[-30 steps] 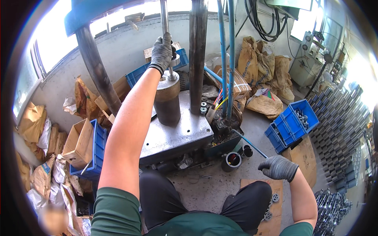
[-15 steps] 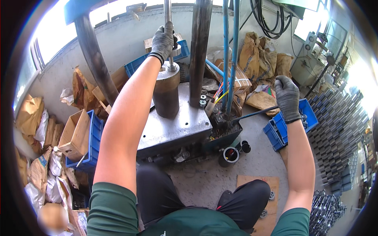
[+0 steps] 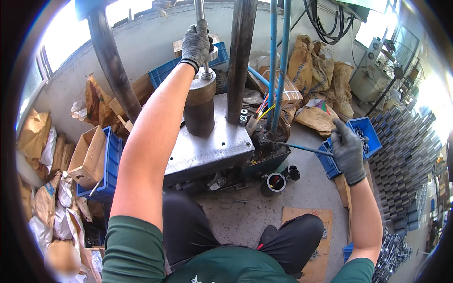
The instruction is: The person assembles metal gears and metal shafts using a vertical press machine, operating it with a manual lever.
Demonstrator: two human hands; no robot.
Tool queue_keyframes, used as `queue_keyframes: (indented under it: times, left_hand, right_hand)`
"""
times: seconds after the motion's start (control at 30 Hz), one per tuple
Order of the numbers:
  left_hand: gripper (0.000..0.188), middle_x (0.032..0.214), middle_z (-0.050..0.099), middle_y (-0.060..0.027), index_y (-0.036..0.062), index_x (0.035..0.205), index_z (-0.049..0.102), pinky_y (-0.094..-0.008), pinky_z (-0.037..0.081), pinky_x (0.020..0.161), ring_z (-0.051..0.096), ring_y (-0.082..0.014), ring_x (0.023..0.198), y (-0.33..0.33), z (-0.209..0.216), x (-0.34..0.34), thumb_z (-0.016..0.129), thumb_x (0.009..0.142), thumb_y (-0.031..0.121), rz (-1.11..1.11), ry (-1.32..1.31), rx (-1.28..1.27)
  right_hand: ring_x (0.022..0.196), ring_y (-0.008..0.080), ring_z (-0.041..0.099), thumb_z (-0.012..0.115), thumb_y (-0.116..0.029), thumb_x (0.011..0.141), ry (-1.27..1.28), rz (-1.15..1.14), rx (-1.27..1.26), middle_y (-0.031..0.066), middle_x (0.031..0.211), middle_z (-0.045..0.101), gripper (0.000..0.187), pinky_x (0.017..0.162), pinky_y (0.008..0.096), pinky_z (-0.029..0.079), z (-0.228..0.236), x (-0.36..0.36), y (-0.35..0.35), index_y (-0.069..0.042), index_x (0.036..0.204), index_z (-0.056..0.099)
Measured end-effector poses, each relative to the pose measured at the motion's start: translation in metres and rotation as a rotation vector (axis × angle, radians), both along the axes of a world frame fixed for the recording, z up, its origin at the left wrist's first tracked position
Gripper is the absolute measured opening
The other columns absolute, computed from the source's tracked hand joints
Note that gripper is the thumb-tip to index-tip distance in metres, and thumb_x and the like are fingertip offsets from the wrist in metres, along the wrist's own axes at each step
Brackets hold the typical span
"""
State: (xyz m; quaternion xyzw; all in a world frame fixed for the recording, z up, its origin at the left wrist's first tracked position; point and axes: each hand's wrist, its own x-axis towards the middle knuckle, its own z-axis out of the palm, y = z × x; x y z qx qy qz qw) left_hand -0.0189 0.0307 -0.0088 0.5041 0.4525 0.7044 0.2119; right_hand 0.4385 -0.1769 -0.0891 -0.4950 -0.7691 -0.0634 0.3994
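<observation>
My left hand (image 3: 196,43), in a grey knit glove, is closed round an upright metal rod (image 3: 200,10) and a ring-shaped piece on it. Below that hand, the rod's lower end meets the top of a thick steel cylinder (image 3: 199,113), which stands on the flat steel bed of a press (image 3: 207,153). My right hand (image 3: 348,152), gloved too, is out to the right with curled fingers at the end of a long thin lever (image 3: 304,148). The glove hides the lever's tip.
Dark steel columns (image 3: 240,61) and blue pipes (image 3: 283,61) rise round the bed. Blue crates (image 3: 365,134) with metal parts stand right, beside stacked metal tubes (image 3: 401,165). A black pot (image 3: 273,185) sits on the floor. Cartons (image 3: 89,155) and paper sacks are left.
My right hand has come down and nearer, and the lever's outer end has dropped with it. My left hand keeps its grip on the rod.
</observation>
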Motion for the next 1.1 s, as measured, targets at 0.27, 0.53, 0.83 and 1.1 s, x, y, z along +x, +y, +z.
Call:
queue_keyframes:
  times: [0.27,0.53,0.83,1.1]
  left_hand:
    - [0.068,0.069,0.065,-0.011,-0.001,0.102,0.059,-0.0369,0.057,0.06,0.069,-0.0213,0.06,-0.003,0.008,0.014,0.04,0.104,0.064,0.096,0.161,-0.077]
    - [0.071,0.085,0.072,-0.02,0.0002,0.105,0.063,-0.0471,0.056,0.08,0.073,-0.0357,0.082,-0.006,0.008,0.019,0.036,0.104,0.066,0.224,0.211,-0.148]
    - [0.068,0.098,0.073,-0.0248,0.0012,0.107,0.064,-0.0515,0.052,0.091,0.071,-0.0432,0.097,-0.005,0.009,0.02,0.036,0.104,0.063,0.375,0.278,-0.152]
    - [0.051,0.063,0.054,-0.003,0.0039,0.094,0.056,-0.029,0.047,0.044,0.052,-0.0129,0.046,-0.01,0.008,0.017,0.054,0.104,0.054,-0.02,-0.021,0.003]
  right_hand:
    - [0.077,0.0244,0.072,0.063,-0.004,0.094,-0.029,-0.067,-0.195,0.0156,0.099,0.074,0.039,0.074,0.0337,0.058,0.0,0.015,-0.006,-0.003,0.133,0.064]
    - [0.089,0.03,0.074,0.067,-0.006,0.09,-0.062,-0.183,-0.228,0.0179,0.103,0.074,0.041,0.08,0.0376,0.059,0.0,0.018,0.002,0.0,0.131,0.065]
    - [0.095,0.0349,0.073,0.067,-0.007,0.09,-0.11,-0.131,-0.163,0.0216,0.104,0.074,0.032,0.084,0.0397,0.058,-0.016,0.04,0.004,0.002,0.12,0.069]
    - [0.092,0.0392,0.07,0.067,-0.011,0.09,-0.193,-0.14,-0.213,0.0218,0.098,0.072,0.018,0.083,0.0431,0.057,-0.009,0.032,-0.012,-0.001,0.104,0.071]
